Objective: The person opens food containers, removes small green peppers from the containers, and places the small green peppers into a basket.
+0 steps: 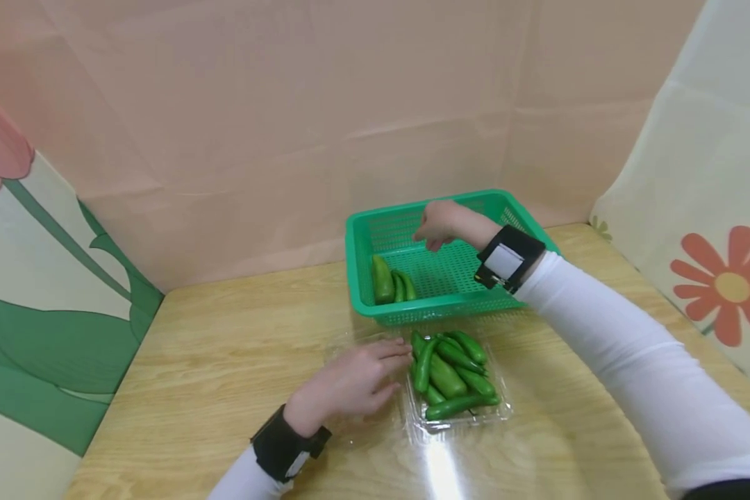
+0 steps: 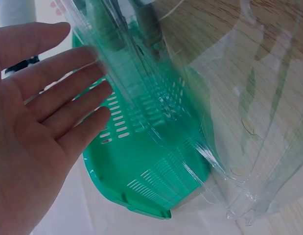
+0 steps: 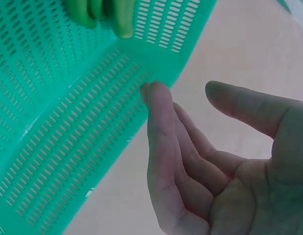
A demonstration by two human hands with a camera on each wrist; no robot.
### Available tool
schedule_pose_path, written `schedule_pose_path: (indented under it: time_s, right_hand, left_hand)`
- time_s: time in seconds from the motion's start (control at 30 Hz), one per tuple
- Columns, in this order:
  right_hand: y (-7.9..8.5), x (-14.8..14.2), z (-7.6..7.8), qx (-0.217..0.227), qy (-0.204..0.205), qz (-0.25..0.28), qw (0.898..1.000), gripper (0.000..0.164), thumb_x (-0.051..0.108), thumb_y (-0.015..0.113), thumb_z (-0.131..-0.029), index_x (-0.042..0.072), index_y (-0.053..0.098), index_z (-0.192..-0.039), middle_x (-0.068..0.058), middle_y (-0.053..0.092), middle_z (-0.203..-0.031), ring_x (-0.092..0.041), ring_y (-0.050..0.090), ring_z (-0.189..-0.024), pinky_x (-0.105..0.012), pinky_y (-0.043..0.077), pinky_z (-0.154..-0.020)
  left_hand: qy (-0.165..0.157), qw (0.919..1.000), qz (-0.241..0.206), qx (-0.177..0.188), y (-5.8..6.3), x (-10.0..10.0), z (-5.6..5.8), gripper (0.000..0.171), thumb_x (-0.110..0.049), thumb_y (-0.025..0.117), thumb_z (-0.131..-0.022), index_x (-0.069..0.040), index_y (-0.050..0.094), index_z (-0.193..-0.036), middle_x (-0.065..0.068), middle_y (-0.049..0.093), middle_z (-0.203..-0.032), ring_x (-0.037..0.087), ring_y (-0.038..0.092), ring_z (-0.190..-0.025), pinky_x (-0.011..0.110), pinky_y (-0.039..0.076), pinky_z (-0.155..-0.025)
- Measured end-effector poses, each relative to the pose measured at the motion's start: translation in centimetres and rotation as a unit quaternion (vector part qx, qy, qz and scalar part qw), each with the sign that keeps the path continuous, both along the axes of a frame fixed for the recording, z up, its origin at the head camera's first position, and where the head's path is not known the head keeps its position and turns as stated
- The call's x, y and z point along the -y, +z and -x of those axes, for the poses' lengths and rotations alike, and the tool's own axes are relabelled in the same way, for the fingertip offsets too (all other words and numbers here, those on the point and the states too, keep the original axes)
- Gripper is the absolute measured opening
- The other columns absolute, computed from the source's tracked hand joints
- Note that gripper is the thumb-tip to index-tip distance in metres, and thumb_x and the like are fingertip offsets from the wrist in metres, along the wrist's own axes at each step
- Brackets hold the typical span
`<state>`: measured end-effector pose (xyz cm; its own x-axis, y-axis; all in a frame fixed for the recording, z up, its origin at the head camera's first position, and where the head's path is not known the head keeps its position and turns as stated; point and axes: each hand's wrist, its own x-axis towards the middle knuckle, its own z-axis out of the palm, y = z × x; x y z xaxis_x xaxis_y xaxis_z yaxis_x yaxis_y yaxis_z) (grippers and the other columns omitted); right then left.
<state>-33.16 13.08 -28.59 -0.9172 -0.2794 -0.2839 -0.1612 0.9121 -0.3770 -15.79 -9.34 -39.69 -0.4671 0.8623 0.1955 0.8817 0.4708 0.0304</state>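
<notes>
A clear plastic clamshell box (image 1: 505, 411) lies on the table with its lid folded out to the left. Several green peppers (image 1: 448, 376) fill its base. Over the lid is my left hand (image 1: 355, 377), its fingers straight and reaching toward the peppers; the left wrist view shows its palm (image 2: 38, 132) bare beside the plastic. My right hand (image 1: 451, 222) hovers above the green basket (image 1: 437, 306). Its fingers are loosely bent and hold nothing; in the right wrist view the thumb (image 3: 249, 107) stands apart from them. A few green peppers (image 1: 383, 280) lie in the basket's left corner.
The basket stands behind the box on a wooden table (image 1: 225, 347). A plain pinkish cloth (image 1: 256, 139) hangs behind it. Flower-printed cloth (image 1: 731, 288) hangs at the right, with more printed cloth at the left.
</notes>
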Motion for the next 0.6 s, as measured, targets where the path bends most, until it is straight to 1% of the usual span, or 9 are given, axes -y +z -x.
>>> schedule_pose_path:
  time_s: [0.07, 0.13, 0.23, 0.3, 0.33, 0.43, 0.6]
  right_hand:
    - [0.2, 0.0, -0.4, -0.01, 0.005, -0.001, 1.0, 0.029, 0.03, 0.057, -0.094, 0.005, 0.072, -0.1, -0.011, 0.073, -0.09, -0.016, 0.067, -0.071, -0.03, 0.053, -0.062]
    - [0.4, 0.1, -1.0, -0.021, 0.01, -0.002, 1.0, 0.031, 0.03, 0.058, -0.094, 0.005, 0.07, -0.105, -0.011, 0.072, -0.091, -0.017, 0.067, -0.074, -0.031, 0.054, -0.065]
    - [0.8, 0.2, -2.0, -0.041, 0.014, -0.002, 0.999, 0.032, 0.031, 0.058, -0.093, 0.005, 0.069, -0.109, -0.01, 0.072, -0.089, -0.018, 0.067, -0.076, -0.037, 0.056, -0.073]
    - [1.1, 0.3, -2.8, -0.052, 0.016, 0.002, 0.999, 0.031, 0.031, 0.058, -0.093, 0.005, 0.068, -0.108, -0.009, 0.071, -0.088, -0.019, 0.066, -0.078, -0.039, 0.056, -0.075]
    - [1.2, 0.3, -3.2, -0.057, 0.016, 0.003, 0.998, 0.031, 0.031, 0.058, -0.093, 0.005, 0.068, -0.107, -0.009, 0.071, -0.087, -0.019, 0.066, -0.078, -0.039, 0.056, -0.075]
    - [1.6, 0.3, -4.5, -0.075, 0.017, 0.004, 0.997, 0.029, 0.032, 0.058, -0.093, 0.007, 0.066, -0.107, -0.007, 0.069, -0.086, -0.019, 0.065, -0.076, -0.034, 0.054, -0.067]
    - [1.7, 0.1, -6.3, -0.111, 0.017, -0.007, 0.994, 0.028, 0.034, 0.059, -0.092, 0.011, 0.065, -0.107, -0.008, 0.066, -0.089, -0.021, 0.059, -0.067, -0.029, 0.045, -0.055]
  left_hand:
    - [0.0, 1.0, -0.001, -0.002, 0.0, 0.0, 0.0, 0.042, -0.025, 0.063, -0.088, -0.006, 0.059, -0.126, 0.01, 0.057, -0.134, 0.022, 0.052, -0.126, 0.032, 0.041, -0.11]
    - [0.001, 1.0, 0.001, -0.002, 0.0, 0.1, 0.0, 0.042, -0.025, 0.063, -0.088, -0.006, 0.059, -0.126, 0.01, 0.057, -0.134, 0.022, 0.052, -0.126, 0.031, 0.04, -0.11]
    - [0.005, 1.0, 0.005, 0.003, 0.1, 0.1, -0.1, 0.043, -0.025, 0.063, -0.088, -0.006, 0.059, -0.126, 0.009, 0.056, -0.135, 0.022, 0.052, -0.127, 0.031, 0.04, -0.11]
    - [0.008, 0.9998, 0.009, 0.012, 0.2, 0.0, -0.1, 0.043, -0.026, 0.062, -0.089, -0.006, 0.058, -0.127, 0.009, 0.055, -0.136, 0.022, 0.051, -0.127, 0.032, 0.039, -0.111]
    - [0.01, 0.9997, 0.01, 0.019, 0.2, 0.0, -0.2, 0.043, -0.026, 0.062, -0.089, -0.006, 0.058, -0.128, 0.01, 0.055, -0.136, 0.022, 0.05, -0.128, 0.032, 0.039, -0.111]
    - [0.014, 0.9993, 0.013, 0.031, 0.3, 0.0, -0.3, 0.044, -0.026, 0.061, -0.09, -0.006, 0.057, -0.129, 0.009, 0.054, -0.137, 0.022, 0.049, -0.129, 0.032, 0.039, -0.111]
    - [0.014, 0.9994, 0.011, 0.028, 0.4, 0.1, -0.3, 0.044, -0.026, 0.062, -0.09, -0.006, 0.057, -0.129, 0.009, 0.054, -0.137, 0.022, 0.05, -0.129, 0.032, 0.039, -0.111]
